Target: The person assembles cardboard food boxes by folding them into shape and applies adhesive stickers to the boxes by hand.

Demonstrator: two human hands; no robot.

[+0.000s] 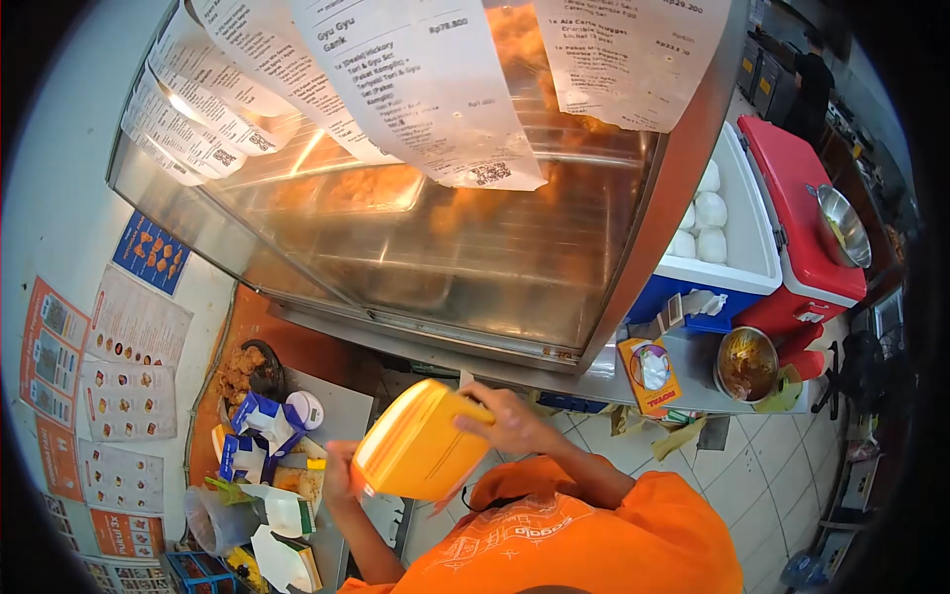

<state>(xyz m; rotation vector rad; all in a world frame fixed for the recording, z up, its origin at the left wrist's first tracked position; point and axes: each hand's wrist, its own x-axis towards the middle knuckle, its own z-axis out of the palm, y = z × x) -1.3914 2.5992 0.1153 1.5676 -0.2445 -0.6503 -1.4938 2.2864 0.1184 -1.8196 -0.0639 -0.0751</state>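
Both my hands are on a yellow-orange cardboard box (421, 445), tilted in front of my orange shirt. My left hand (341, 470) grips its lower left edge, with part of the fingers hidden. My right hand (505, 421) holds the upper right side, fingers bent over the face. Left of the box, a grey counter (332, 396) carries blue-and-white cartons (265, 424) and a round white-lidded tub (305, 409). Fried pieces (240, 371) lie beside a dark bowl (265, 366) on the orange surface.
A glass display cabinet (475, 257) stands ahead, with paper receipts (426, 89) hanging across it. At the right are a blue-and-white cooler (757, 247) with white wrapped bundles, a red cooler (807, 198), a metal bowl (747, 364) and an orange carton (648, 376). Another person (813, 84) stands far back.
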